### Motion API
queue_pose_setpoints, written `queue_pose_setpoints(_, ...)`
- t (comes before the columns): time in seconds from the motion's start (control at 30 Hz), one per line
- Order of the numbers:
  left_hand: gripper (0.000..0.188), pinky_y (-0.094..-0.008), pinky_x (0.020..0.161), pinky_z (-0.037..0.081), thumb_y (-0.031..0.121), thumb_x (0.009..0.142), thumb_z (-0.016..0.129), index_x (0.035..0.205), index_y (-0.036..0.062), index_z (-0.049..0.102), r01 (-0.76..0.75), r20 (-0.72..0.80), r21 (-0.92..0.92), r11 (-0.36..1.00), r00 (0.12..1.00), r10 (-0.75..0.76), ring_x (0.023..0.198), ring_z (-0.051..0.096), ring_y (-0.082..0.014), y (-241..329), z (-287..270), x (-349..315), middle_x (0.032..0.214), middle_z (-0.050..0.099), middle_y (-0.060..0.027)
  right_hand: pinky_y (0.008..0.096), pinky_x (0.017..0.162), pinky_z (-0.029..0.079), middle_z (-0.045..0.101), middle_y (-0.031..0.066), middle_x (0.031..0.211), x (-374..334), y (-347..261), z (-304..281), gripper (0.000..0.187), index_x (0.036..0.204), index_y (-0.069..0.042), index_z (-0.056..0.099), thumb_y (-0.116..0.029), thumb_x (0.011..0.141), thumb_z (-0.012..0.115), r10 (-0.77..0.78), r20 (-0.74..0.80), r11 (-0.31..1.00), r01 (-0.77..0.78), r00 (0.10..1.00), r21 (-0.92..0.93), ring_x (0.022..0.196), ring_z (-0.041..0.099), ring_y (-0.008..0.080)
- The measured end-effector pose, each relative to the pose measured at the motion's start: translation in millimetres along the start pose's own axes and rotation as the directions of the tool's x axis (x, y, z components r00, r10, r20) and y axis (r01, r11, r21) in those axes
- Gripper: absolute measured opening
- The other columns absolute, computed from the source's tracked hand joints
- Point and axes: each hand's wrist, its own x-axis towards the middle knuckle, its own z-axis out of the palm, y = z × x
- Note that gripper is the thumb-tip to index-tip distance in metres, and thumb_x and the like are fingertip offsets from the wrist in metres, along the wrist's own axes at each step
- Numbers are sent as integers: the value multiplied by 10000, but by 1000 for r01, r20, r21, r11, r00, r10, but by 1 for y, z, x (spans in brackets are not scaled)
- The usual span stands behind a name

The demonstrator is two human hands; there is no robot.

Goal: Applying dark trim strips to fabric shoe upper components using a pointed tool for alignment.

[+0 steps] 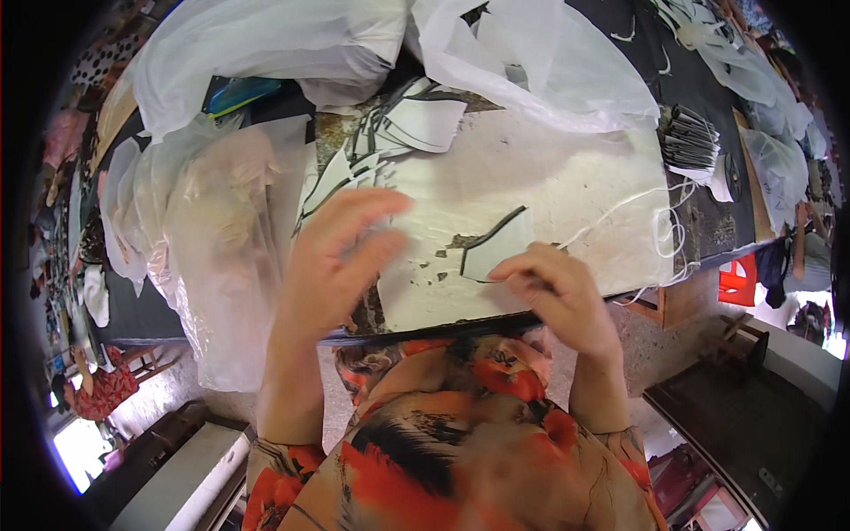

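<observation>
Worn, paint-stained whitish table (567, 190) fills frame centre; loose clear plastic bags (221, 230) crowd its left edge and could snag. Left hand (332, 261) open, fingers spread, blurred, holding nothing. Right hand (558, 292) pinches small white dark-edged cut piece (496, 252) at lower centre: shallow corner grip, may slip

We see a cut piece (498, 250) lying on the work board (567, 190) just beyond the right hand (560, 292), with the left hand (335, 265) to its left. Plastic bags (221, 221) lie left of the board; loose cut pieces (398, 133) lie behind, a stack of pieces (691, 142) right.
</observation>
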Motion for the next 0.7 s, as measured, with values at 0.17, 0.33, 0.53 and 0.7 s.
queue_pose_setpoints(0.17,227,-268,927,489,39,989,682,1209,-4,719,461,505,-626,629,854,-123,1069,611,-114,31,48,-2,1175,669,-50,378,714,540,667,103,910,-6,-1,10,189,1046,-85,692,-33,867,718,-178,106,972,191,978,-138,813,665,316)
queue_pose_setpoints(0.33,152,-253,863,498,64,992,705,1126,-5,720,568,574,-627,533,800,-178,939,618,-94,34,62,-9,1023,666,-18,395,715,549,675,97,926,-10,8,15,223,1054,-88,681,-19,848,729,-266,77,956,273,961,-112,843,679,328)
queue_pose_setpoints(0.53,122,-236,783,474,127,964,758,1006,14,737,528,436,-586,615,845,-310,850,590,-75,27,73,-30,953,656,-4,356,741,551,688,107,957,-16,1,21,203,1115,-63,671,-49,917,715,-77,61,997,77,995,-2,826,691,279)
queue_pose_setpoints(0.7,129,-232,776,469,134,959,767,984,13,730,517,353,-623,587,855,-379,850,585,-67,31,77,-45,938,655,-6,313,734,527,701,89,924,-19,1,16,196,1087,-36,688,-139,939,762,200,-110,979,-194,974,62,809,654,164)
